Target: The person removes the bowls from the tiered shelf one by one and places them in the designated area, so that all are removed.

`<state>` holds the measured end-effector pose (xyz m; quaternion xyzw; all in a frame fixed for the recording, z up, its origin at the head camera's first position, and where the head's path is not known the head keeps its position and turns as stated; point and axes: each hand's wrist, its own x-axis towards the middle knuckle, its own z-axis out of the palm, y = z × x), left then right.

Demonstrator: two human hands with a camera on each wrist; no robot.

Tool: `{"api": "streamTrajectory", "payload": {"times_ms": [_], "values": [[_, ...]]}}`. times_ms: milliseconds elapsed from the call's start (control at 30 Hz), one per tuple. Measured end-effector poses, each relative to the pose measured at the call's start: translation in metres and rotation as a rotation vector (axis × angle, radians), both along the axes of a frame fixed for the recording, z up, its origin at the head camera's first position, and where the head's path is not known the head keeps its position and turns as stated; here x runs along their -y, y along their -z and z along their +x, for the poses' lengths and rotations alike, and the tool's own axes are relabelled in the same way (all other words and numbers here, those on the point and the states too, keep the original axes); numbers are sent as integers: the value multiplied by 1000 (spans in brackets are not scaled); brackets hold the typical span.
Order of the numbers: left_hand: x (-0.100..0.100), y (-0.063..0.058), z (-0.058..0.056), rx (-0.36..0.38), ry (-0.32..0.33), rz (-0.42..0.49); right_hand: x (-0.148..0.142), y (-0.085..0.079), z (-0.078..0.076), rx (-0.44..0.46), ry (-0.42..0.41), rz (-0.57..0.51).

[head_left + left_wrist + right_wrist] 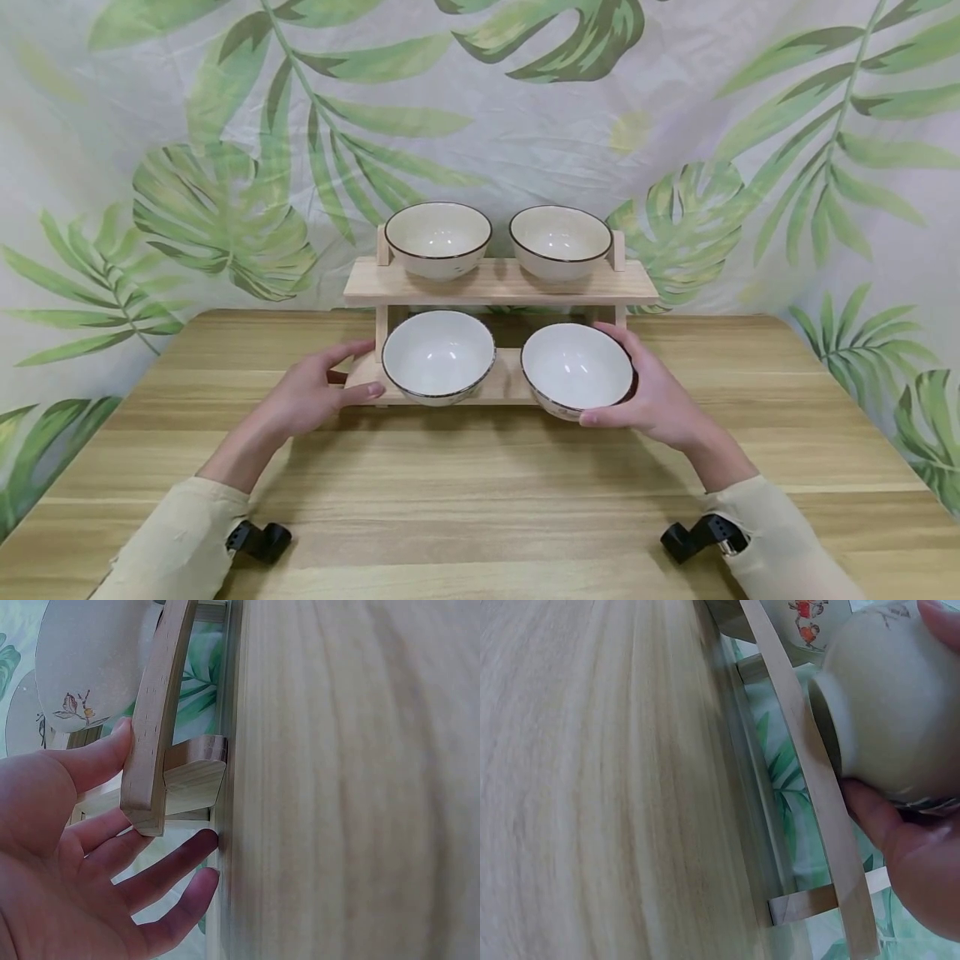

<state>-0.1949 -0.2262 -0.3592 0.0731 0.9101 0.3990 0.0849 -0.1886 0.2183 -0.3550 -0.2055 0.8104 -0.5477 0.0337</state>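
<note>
A two-tier wooden rack carries white bowls with dark rims. My left hand grips the left end of its lower shelf, thumb on top and fingers beneath, as the left wrist view shows. Beside that thumb a lower bowl sits upright. At the right, my right hand holds another bowl by its side, thumb towards the front. This bowl is tilted, and the right wrist view shows its foot near the shelf edge; whether they touch I cannot tell.
On the upper shelf stand two more bowls, one left and one right. The rack stands towards the back of a wooden table, before a leaf-patterned cloth.
</note>
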Motion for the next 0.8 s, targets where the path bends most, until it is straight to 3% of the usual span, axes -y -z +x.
{"api": "streamTrajectory", "payload": {"times_ms": [367, 633, 800], "values": [[2, 0, 1, 3, 2, -7, -3, 0, 3, -39, -196, -17], [0, -1, 1, 11, -7, 0, 5, 0, 8, 23, -388, -99], [0, -1, 1, 6, -9, 0, 13, 0, 11, 32, -452, -107]]}}
